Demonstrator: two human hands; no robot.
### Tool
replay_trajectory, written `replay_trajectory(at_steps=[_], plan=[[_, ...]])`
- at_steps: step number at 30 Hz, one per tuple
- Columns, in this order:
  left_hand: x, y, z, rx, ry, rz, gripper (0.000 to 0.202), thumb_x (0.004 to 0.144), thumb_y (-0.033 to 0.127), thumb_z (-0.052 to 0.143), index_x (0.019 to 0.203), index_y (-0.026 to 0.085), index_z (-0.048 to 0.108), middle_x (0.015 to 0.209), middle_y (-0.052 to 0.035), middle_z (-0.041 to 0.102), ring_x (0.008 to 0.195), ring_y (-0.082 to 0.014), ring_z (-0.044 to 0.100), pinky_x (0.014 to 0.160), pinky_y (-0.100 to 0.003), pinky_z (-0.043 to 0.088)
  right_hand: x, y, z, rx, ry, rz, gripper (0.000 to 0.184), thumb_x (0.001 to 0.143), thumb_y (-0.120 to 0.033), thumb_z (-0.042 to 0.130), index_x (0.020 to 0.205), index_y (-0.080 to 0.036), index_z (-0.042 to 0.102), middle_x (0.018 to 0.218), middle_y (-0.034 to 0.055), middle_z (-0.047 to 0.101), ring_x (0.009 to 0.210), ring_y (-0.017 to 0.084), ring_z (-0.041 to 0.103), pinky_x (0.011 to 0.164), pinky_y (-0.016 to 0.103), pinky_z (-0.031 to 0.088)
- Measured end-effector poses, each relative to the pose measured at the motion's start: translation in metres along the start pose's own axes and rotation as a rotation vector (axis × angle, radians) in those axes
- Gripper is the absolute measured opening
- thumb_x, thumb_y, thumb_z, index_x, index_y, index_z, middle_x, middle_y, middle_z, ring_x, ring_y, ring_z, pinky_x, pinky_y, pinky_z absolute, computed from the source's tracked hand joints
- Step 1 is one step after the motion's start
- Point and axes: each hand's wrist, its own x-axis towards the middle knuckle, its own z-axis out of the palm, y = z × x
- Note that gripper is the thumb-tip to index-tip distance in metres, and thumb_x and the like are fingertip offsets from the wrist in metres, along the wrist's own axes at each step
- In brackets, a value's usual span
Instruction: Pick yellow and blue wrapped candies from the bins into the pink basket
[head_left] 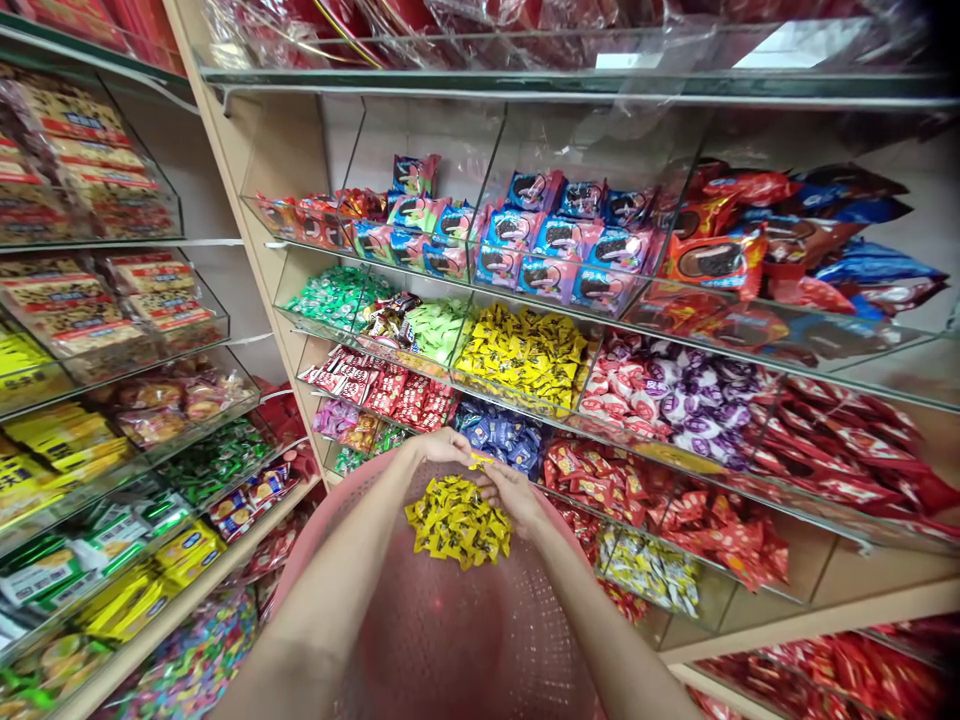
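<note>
Both my hands meet over the far part of a pink perforated plastic basket [442, 630]. Between the fingertips of my left hand [444, 446] and my right hand [511, 488] is a small yellow wrapped candy [480, 460]. My fingers are closed on it from both sides. Just below, a pile of yellow wrapped candies [457, 525] lies inside the basket, near its far wall. More of the same yellow candies fill a glass shelf bin [521, 355] beyond my hands. Blue-wrapped candies [499, 440] sit in the bin right behind my fingers.
Glass-fronted shelves rise ahead, holding blue-and-pink cookie packs [555, 240], purple-and-white candies [701, 400] and red packets [840, 440]. To the left, another rack [180, 590] of packaged snacks stands close to the basket. A glass shelf edge [525, 88] runs across above.
</note>
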Motion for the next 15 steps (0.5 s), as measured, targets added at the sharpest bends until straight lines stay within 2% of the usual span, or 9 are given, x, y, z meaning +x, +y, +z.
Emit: replay_trajectory(at_steps=[6,15], plan=[[-0.001,-0.001,-0.001,0.026,-0.006,-0.013,0.025,0.058,0.037,0.066,0.071,0.016,0.065,0.073,0.0035,0.064,0.071,-0.0096,0.052,0.066,-0.017,0.038,0.004,0.007,-0.006,-0.086,0.085,-0.097,0.03,0.057,-0.042,0.068,0.066,-0.014,0.059,0.057,0.0002,0.061,0.043,0.007,0.05,0.04,0.017,0.034],[0.003,-0.002,0.003,0.038,0.007,-0.009,0.025,0.058,0.036,0.065,0.071,0.014,0.066,0.067,0.0031,0.062,0.067,-0.0098,0.051,0.063,-0.019,0.038,0.004,0.004,-0.012,-0.148,0.126,-0.122,0.024,0.056,-0.037,0.066,0.063,-0.015,0.06,0.051,-0.0012,0.059,0.042,0.008,0.048,0.04,0.018,0.034]])
